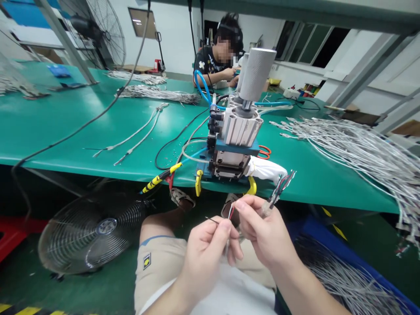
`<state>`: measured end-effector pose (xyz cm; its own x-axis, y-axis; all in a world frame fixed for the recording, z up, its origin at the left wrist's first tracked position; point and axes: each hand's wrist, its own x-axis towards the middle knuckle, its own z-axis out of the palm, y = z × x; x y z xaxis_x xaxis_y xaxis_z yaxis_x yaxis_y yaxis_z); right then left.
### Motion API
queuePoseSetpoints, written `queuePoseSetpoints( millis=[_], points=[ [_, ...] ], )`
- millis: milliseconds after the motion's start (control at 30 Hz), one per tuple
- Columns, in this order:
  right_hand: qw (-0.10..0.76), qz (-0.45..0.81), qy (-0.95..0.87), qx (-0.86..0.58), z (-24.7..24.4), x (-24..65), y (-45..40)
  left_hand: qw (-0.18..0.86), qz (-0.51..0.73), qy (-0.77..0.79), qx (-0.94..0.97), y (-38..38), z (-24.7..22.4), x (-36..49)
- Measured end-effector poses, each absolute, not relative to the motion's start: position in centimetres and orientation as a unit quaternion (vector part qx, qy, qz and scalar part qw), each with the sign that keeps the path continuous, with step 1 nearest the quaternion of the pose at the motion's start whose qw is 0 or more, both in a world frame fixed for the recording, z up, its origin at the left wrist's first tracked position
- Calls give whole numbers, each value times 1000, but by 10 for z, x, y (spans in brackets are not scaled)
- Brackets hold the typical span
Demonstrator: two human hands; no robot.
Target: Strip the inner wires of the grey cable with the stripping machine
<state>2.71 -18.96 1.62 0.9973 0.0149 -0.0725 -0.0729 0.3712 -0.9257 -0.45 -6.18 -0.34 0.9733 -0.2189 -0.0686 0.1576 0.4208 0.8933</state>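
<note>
My left hand [206, 249] pinches a thin dark wire end between thumb and forefinger, over my lap. My right hand [262, 232] holds a white cable [267, 206] whose stripped coloured wires [284, 181] fan out up and to the right; its fingertips also pinch thin red and white wire ends close to the left hand. Both hands are just below the front edge of the green table [65, 127]. Directly above them stands a small pneumatic press machine [234, 140] with a grey knurled cylinder [257, 74] on top.
A big heap of white cables [357, 148] lies on the table to the right, more bundles [157, 92] at the back. Two loose cables [138, 135] lie left of the machine. A floor fan [92, 232] stands lower left. A blue bin of cables [348, 280] sits lower right. Another person [219, 57] works opposite.
</note>
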Motion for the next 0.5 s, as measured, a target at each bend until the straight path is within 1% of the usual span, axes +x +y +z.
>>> queuePoseSetpoints(
  millis=[133,300,400,500],
  points=[
    [863,-19,64,-501,16,32,-192,852,-112,-13,511,-60,-3,-9],
    [838,61,34,-541,15,22,-193,860,-109,-3,498,-59,-6,-7],
    [825,59,28,-561,9,18,-192,861,-92,15,500,-64,-4,7],
    [832,52,36,-551,2,19,-195,861,-55,22,504,-72,2,30]
  ],
)
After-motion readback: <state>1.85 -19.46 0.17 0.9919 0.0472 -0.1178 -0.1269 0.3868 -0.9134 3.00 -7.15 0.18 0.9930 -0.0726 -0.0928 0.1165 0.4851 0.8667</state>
